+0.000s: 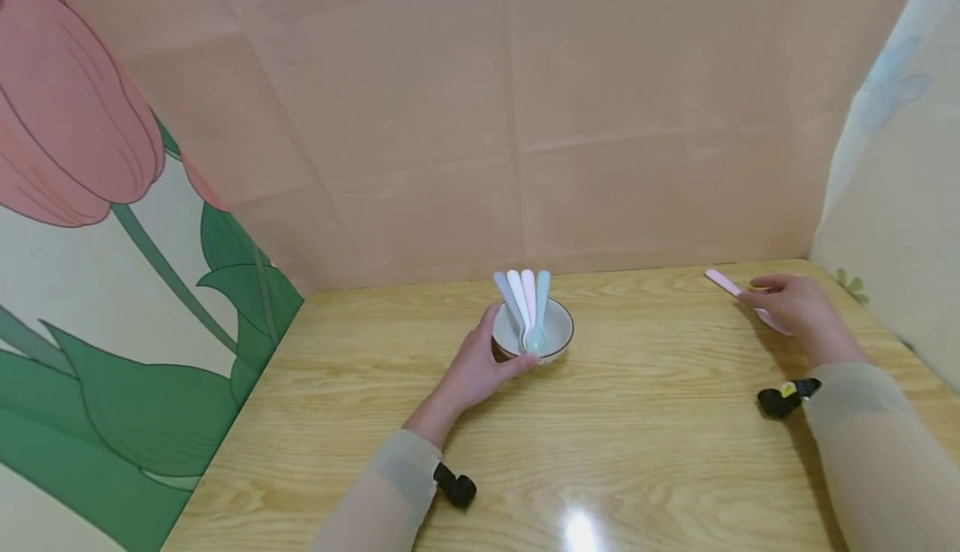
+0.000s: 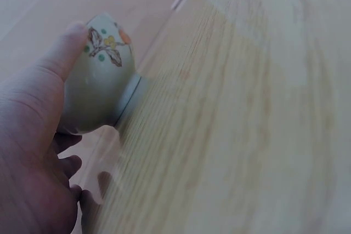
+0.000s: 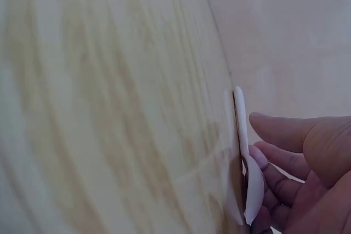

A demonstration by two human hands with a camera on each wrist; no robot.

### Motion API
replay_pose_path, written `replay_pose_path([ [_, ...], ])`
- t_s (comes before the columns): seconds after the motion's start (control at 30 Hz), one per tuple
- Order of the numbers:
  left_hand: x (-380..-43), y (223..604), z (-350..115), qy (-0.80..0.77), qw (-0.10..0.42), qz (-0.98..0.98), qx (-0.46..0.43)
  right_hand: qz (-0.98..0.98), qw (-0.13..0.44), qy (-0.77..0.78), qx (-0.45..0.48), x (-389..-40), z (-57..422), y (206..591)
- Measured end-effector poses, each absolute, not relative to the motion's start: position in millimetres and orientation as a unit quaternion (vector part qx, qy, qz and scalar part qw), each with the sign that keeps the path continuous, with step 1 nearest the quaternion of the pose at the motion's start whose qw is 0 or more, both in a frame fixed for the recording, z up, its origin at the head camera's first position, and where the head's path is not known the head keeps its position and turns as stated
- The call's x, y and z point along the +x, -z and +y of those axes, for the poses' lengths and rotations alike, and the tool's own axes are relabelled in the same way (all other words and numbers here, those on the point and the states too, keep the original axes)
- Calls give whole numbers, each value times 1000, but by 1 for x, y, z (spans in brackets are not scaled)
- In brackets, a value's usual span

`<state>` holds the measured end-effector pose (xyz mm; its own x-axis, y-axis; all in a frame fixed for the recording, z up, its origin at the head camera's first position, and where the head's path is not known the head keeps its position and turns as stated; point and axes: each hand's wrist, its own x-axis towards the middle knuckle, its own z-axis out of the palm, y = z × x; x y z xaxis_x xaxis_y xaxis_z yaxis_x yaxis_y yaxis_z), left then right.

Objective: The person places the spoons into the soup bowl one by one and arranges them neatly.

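Note:
A small white bowl [image 1: 558, 331] with a dark rim stands on the table; the left wrist view shows leaves and flowers painted on its outside. My left hand [image 1: 480, 366] holds the bowl from its left, thumb at the near rim and fingers round the side. Several small spoons [image 1: 529, 306], blue-grey, white, pink and light teal, lean in it with handles pointing away. Far to the right, a pink spoon [image 1: 722, 281] lies on the tabletop under my right hand [image 1: 802, 308]. In the right wrist view, fingers touch the spoon [image 3: 254, 190] near its bowl end, while the thumb stands apart from its handle.
The wood-grain table [image 1: 637, 435] ends at a peach-coloured backdrop [image 1: 510, 118]. A tulip-patterned panel [image 1: 150, 302] borders the left side, and a pale panel [image 1: 915, 227] the right. A black wrist camera sits on each sleeve.

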<state>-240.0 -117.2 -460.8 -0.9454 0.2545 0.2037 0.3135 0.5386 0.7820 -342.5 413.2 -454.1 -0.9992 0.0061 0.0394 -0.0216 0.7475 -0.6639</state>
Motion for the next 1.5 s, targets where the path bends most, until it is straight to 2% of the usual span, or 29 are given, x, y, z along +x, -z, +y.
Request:
replay_pose_path([
  [0.33, -242, 464, -117, 451, 30, -877, -164, -944, 16, -331, -10, -348, 417, 460],
  [0.67, -242, 464, -116, 449, 36, -877, -167, -949, 28, -313, 2, -339, 409, 450],
  [1.07, -245, 467, -116, 444, 31, -881, -158, -948, -1, -319, 15, -348, 415, 457],
  [1.5, -248, 469, -113, 448, 27, -880, -156, -964, -4, -262, 36, -339, 394, 437],
])
